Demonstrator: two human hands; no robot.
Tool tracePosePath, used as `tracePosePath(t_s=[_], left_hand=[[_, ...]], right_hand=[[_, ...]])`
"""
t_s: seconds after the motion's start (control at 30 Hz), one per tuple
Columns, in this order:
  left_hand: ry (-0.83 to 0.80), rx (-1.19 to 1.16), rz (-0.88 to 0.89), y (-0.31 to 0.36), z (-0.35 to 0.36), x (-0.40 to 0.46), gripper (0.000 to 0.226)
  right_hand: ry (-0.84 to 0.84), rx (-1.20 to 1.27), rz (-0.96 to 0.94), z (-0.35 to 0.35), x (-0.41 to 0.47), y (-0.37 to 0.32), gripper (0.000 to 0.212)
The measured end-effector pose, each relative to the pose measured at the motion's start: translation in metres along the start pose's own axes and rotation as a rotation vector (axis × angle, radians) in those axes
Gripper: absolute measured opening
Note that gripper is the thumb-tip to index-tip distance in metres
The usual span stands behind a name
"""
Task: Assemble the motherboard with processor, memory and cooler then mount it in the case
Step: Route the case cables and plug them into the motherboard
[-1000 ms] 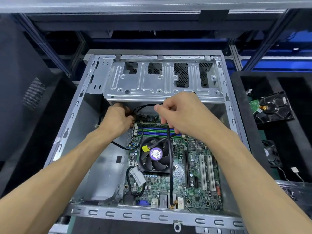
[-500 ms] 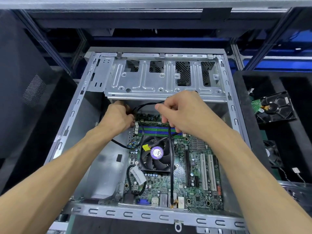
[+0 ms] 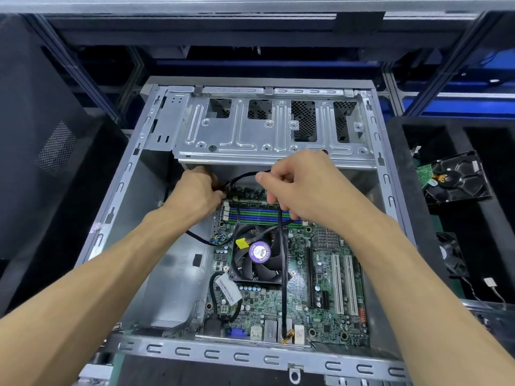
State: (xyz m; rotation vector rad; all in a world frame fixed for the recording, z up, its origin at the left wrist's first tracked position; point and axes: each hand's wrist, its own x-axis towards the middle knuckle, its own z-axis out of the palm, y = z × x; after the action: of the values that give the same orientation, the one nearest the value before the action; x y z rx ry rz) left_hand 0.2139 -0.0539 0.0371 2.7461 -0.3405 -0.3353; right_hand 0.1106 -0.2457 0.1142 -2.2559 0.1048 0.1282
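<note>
Both hands are working deep in the open case, where the motherboard is lying flat with its cooler fan and memory slots showing. The right hand is pinching a black cable that is trailing over the fan. The left hand is curling at the board's far corner; its grip is hidden.

The round purple sticker on the cooler fan is showing the word "Toisol"; its smaller print and the white cable tag are staying unreadable.
</note>
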Motion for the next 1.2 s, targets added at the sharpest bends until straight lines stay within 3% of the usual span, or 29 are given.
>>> tracePosePath(t_s=[0.3, 0.47, 0.63, 0.7, 0.83, 0.9, 1.0, 1.2], left_hand=[[-0.046, 0.057, 0.012, 0.000, 0.001, -0.001, 0.025], [-0.033, 0.121, 0.025, 0.005, -0.006, -0.011, 0.030], [-0.025, 0.143, 0.091, 0.014, -0.043, -0.037, 0.019], [-0.157, 0.003, 0.176, 0.028, -0.059, -0.057, 0.027], [-0.649, -0.396, 0.225, 0.057, -0.069, -0.100, 0.051], [-0.832, -0.514, 0.239, 0.065, -0.061, -0.111, 0.046], [-0.855, -0.769, 0.217, 0.070, -0.053, -0.113, 0.019], [-0.734, -1.177, 0.148, 0.069, -0.072, -0.093, 0.022]], right_hand=[[0.018, -0.024, 0.002, -0.001, -0.003, -0.002, 0.048], [0.164, 0.100, -0.026, -0.008, -0.007, -0.006, 0.049], [0.279, 0.155, -0.050, -0.015, -0.010, -0.006, 0.049], [0.289, 0.129, -0.047, -0.019, -0.011, -0.007, 0.050], [0.293, 0.061, -0.051, -0.028, -0.016, -0.008, 0.051], [0.281, 0.039, -0.043, -0.031, -0.020, -0.008, 0.051], [0.279, -0.002, -0.039, -0.034, -0.028, -0.006, 0.051], [0.281, -0.018, -0.020, -0.046, -0.041, -0.002, 0.051]])
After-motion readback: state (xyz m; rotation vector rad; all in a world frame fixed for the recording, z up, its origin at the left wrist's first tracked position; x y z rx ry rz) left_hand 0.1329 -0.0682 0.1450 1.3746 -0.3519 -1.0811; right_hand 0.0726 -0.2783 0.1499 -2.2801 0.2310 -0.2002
